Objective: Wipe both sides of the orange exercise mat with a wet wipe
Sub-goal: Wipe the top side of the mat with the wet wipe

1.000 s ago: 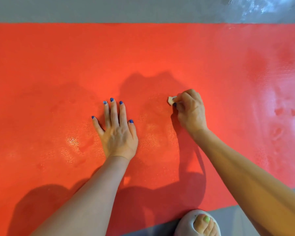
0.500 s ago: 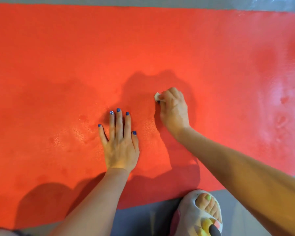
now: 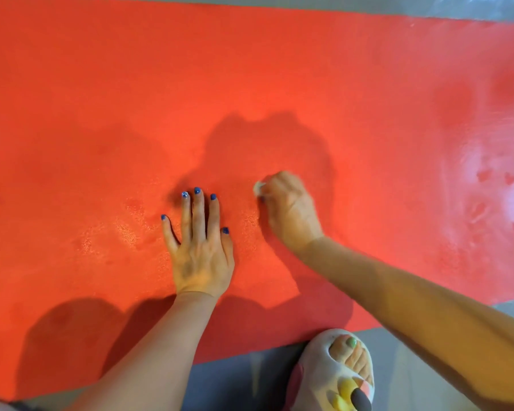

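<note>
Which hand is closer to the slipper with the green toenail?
Left, though only slightly. The left hand presses flat on the mat, up-left of the slipper; the right hand, holding the wipe, sits farther up.

Grey floor [image 3: 226, 378] — smooth, faintly glossy — with a pale sheen of light at the far right corner.

Right hand [image 3: 288, 209] motion-blurred, so finger detail is soft. Wet wipe [image 3: 259, 186] mostly buried in its grip, only a pale corner shows. Orange mat [image 3: 101, 99] cut off left and right. Slipper [image 3: 333, 378] cropped at bottom edge.
</note>
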The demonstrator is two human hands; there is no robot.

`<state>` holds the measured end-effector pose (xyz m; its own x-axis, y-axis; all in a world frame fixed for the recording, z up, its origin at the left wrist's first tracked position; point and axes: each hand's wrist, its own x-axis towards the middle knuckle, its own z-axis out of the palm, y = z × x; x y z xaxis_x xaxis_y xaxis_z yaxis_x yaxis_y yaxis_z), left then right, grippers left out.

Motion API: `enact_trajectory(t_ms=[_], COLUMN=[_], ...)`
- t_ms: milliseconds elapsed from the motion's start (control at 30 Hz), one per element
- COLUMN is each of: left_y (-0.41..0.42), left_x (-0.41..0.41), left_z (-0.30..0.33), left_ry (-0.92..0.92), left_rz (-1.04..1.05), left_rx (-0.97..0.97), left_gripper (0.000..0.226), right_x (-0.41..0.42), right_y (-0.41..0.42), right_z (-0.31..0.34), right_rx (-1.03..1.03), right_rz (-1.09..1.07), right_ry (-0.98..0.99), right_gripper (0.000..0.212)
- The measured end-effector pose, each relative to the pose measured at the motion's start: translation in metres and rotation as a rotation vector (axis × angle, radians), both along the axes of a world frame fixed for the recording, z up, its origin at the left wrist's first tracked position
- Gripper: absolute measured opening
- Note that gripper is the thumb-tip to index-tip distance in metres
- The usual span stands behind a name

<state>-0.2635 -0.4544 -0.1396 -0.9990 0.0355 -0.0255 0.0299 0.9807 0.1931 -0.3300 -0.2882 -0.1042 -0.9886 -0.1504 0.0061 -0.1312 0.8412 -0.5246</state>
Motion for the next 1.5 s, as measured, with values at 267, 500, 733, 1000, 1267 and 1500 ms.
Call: enact_trajectory(t_ms=[267, 500, 733, 1000, 1267, 1500], left_y=[0.000, -0.001, 0.000, -0.001, -0.001, -0.005], left_x=[-0.001, 0.000, -0.001, -0.001, -0.001, -0.003], left_z=[-0.001, -0.002, -0.002, -0.003, -0.001, -0.001], left_ry=[-0.007, 0.018, 0.003, -0.032, -0.046, -0.089], left_rz=[0.001, 0.002, 0.000, 0.005, -0.016, -0.041], left_rx=[-0.002, -0.002, 0.000, -0.016, -0.007, 0.029], left_gripper=[0.061, 0.059, 0.059, 0.061, 0.060, 0.060], right_x=[0.014, 0.033, 0.048, 0.065, 0.067, 0.058], right_y=[0.085, -0.027, 0.065, -0.024, 0.049, 0.058], right_z=[0.003, -0.003, -0.008, -0.004, 0.003, 0.020], right_rx=[0.071, -0.048, -0.016, -0.006, 0.043, 0.068], right_rz=[-0.095, -0.060, -0.451, 0.078, -0.385, -0.313], right_ry=[0.039, 0.042, 0.076, 0.017, -0.056, -0.225], right_gripper=[0.017, 0.017, 0.016, 0.014, 0.015, 0.024])
